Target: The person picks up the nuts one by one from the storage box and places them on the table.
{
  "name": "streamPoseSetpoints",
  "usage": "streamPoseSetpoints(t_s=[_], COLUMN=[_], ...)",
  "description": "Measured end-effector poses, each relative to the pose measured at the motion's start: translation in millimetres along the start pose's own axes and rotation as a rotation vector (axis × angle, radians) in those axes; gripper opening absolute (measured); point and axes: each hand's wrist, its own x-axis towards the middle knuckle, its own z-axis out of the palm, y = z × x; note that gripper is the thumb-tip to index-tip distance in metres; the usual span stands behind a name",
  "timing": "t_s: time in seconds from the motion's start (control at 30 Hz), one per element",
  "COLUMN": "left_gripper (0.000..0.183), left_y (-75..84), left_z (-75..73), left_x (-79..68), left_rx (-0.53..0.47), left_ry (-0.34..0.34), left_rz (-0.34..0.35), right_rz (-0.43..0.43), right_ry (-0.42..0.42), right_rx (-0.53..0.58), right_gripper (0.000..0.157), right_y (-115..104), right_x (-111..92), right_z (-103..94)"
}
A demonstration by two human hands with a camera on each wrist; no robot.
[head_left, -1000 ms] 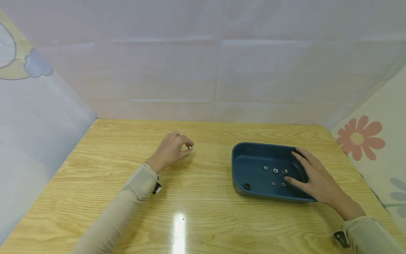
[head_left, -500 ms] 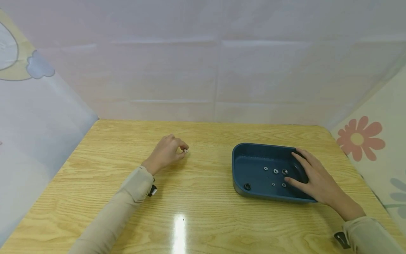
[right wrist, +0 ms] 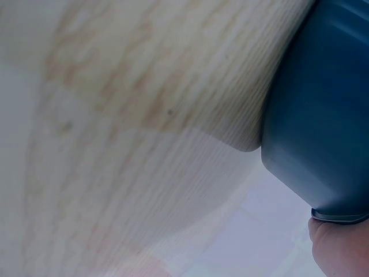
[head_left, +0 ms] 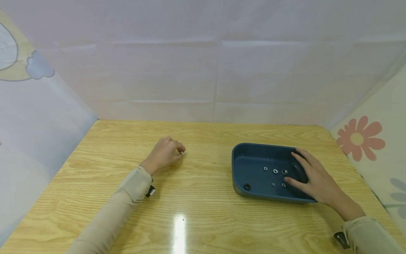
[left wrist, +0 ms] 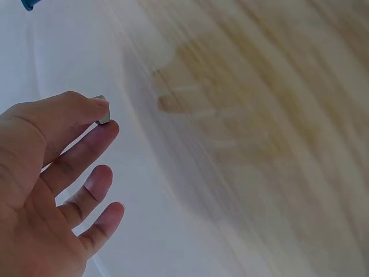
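Over the left half of the table my left hand [head_left: 162, 154] pinches a small silvery metal nut [head_left: 182, 152] between thumb and index finger. In the left wrist view the nut [left wrist: 104, 112] shows at the fingertips, partly covered by them, while the other fingers are loosely bent. A dark blue tray [head_left: 269, 197] stands on the right. My right hand [head_left: 314, 176] holds its right end, thumb and index finger reaching inside over the rim. Inside lie several small metal nuts, among them a larger nut [head_left: 284, 171], plus a dark ring-shaped nut [head_left: 247, 186] in the front left corner.
The wooden table [head_left: 209, 215] extends around the tray and under both arms. A pale cloth wall [head_left: 165, 77] rises along its far edge. Printed cloth with a pink flower [head_left: 360, 138] hangs on the right side. Another pale sheet [head_left: 38, 127] stands at left.
My left hand has moved a little left, nearer to me and lower, with the nut pinched throughout. The right hand and the tray have stayed in place.
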Motion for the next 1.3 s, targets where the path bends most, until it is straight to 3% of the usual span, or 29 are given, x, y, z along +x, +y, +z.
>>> streamPoseSetpoints(t_s=[0.67,1.0,1.3], left_gripper=[0.013,0.017,0.018], left_y=[-2.5,-3.4,-3.8], left_z=[-0.3,1.0,1.6], left_x=[-1.4,-0.3,-0.1], left_rx=[0.018,-0.009,0.008], left_ry=[-0.093,-0.151,-0.168], left_rz=[-0.026,-0.071,-0.053], right_rz=[-0.001,0.000,-0.009], right_ry=[0.001,0.007,0.007], right_rx=[-0.006,-0.001,-0.001], right_gripper=[0.093,0.093,0.093], right_y=[-0.6,-0.8,-1.3], right_x=[0.4,1.5,0.3], right_z=[-1.4,-0.5,-0.2])
